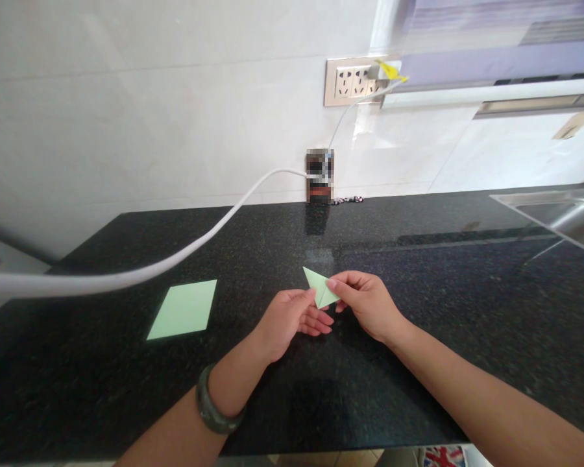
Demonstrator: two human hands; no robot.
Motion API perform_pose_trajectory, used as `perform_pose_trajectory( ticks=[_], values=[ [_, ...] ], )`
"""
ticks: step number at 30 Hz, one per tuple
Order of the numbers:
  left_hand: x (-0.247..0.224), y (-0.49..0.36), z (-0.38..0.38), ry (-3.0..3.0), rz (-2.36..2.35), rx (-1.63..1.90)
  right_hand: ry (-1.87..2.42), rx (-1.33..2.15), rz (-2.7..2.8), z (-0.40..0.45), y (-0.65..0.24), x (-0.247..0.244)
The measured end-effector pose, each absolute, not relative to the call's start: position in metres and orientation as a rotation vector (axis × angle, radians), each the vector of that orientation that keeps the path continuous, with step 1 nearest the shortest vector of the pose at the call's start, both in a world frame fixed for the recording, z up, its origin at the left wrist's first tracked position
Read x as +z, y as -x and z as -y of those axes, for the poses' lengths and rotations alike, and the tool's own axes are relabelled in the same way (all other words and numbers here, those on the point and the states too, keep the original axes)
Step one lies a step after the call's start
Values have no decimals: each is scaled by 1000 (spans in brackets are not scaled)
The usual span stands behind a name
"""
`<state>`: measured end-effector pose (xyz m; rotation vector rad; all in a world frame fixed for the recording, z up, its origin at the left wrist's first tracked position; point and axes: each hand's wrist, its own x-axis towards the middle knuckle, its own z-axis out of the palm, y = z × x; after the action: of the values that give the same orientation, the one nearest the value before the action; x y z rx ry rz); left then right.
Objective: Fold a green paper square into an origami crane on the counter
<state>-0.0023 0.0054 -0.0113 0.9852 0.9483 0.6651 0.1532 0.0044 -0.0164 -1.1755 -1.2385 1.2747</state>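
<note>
A small light green piece of folded paper (317, 283) is held up between my two hands over the dark countertop. It has a triangular outline with a crease or folded edge running down its middle. My left hand (292, 319), with a bangle on its wrist, pinches the lower left part between thumb and fingers. On the other side my right hand (365, 299) grips the right part, thumb in front and fingers behind. A flat sheet of green paper (185, 309) lies on the counter to the left of my hands.
Across the black speckled countertop (253, 246) at left, a white cable (185, 256) runs to a blurred-out upright object (320, 176) against the wall. A beaded string (349, 200) lies beside it. Wall sockets (353, 82) are above; a metal sink (569, 214) is at right.
</note>
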Motion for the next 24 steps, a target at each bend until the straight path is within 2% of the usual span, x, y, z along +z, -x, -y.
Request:
perform_pose_trajectory(
  ticks=[24],
  values=[
    [-6,2,-2,-1145,-1013,625,1197,1254,1248,-4,-153,-13]
  ],
)
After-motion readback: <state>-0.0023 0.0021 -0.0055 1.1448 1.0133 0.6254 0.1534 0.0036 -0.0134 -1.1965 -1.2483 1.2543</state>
